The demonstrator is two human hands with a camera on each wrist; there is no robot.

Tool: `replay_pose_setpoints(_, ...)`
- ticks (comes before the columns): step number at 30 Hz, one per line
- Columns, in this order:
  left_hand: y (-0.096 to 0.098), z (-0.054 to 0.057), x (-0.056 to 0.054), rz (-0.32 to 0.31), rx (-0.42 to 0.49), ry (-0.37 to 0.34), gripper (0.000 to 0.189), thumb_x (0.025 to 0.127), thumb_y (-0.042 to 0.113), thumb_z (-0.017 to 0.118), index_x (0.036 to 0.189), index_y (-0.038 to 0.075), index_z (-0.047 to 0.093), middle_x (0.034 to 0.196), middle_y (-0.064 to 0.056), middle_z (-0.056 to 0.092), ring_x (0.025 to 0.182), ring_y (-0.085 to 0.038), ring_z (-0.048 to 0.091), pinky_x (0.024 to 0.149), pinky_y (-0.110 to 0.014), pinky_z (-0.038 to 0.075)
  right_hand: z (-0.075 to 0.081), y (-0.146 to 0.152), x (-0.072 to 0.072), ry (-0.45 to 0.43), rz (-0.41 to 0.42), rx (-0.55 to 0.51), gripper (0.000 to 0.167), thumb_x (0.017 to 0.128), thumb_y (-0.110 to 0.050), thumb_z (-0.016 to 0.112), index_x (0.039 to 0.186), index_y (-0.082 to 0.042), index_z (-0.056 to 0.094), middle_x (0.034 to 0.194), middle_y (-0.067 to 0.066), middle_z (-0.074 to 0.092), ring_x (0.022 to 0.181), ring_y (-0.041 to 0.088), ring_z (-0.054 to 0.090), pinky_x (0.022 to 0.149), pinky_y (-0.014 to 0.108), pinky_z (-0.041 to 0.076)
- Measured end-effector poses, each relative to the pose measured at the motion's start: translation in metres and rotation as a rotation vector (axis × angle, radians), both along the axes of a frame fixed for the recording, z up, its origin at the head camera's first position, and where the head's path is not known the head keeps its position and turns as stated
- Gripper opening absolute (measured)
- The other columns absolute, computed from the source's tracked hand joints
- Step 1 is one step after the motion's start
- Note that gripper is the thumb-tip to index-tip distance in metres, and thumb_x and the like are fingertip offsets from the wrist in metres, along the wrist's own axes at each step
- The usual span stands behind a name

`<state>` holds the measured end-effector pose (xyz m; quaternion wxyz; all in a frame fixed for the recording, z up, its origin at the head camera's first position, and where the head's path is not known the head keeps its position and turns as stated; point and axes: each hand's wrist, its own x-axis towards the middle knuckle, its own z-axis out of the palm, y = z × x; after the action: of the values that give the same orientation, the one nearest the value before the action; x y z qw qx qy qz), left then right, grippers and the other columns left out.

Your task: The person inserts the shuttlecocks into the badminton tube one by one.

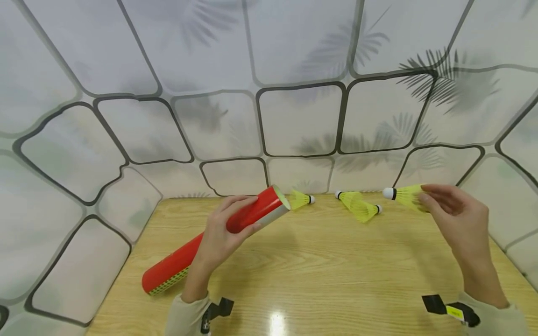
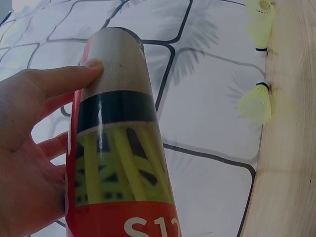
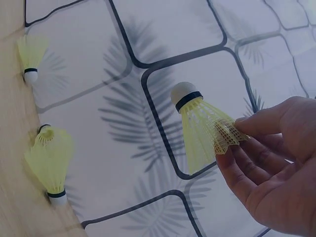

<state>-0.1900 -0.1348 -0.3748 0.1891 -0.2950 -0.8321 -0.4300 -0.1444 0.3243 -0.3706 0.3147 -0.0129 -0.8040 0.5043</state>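
Shuttlecocks (image 1: 360, 208) — three on table (image 1: 319, 270) by backdrop (image 1: 302, 121) | left grip (image 1: 219, 229) clasps tube (image 1: 253, 214) | right grip (image 1: 465, 224) pinches fourth shuttlecock (image 1: 405, 195)

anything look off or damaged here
Two shuttlecocks look a bit askew: they overlap near the back edge of the table, pointing opposite ways. No clear damage shows; the tube tilts, but the left hand holds it.
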Motion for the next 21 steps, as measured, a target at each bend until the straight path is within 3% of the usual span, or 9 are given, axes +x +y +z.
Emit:
replay_pose_setpoints(12, 0.004, 0.004, 0.006, -0.032, 0.016, 0.003, 0.051, 0.087, 0.019, 0.085, 0.136, 0.02, 0.068, 0.136, 0.002, 0.06, 0.117, -0.018, 0.059, 0.086, -0.039, 0.058, 0.02, -0.029, 0.002, 0.095, 0.055, -0.068, 0.022, 0.091, 0.009, 0.072, 0.112, 0.013, 0.07, 0.099, -0.003, 0.074, 0.084, 0.005, 0.071, 0.074, 0.012, 0.054)
replay_pose_setpoints(21, 0.008, 0.007, 0.008, -0.048, 0.029, 0.021, 0.052, 0.087, 0.017, 0.085, 0.136, 0.019, 0.068, 0.136, 0.002, 0.061, 0.116, -0.019, 0.061, 0.085, -0.039, 0.059, 0.025, -0.051, 0.001, 0.131, 0.091, -0.027, 0.021, 0.09, 0.01, 0.073, 0.111, 0.011, 0.072, 0.098, -0.002, 0.075, 0.084, 0.006, 0.072, 0.074, 0.014, 0.055)
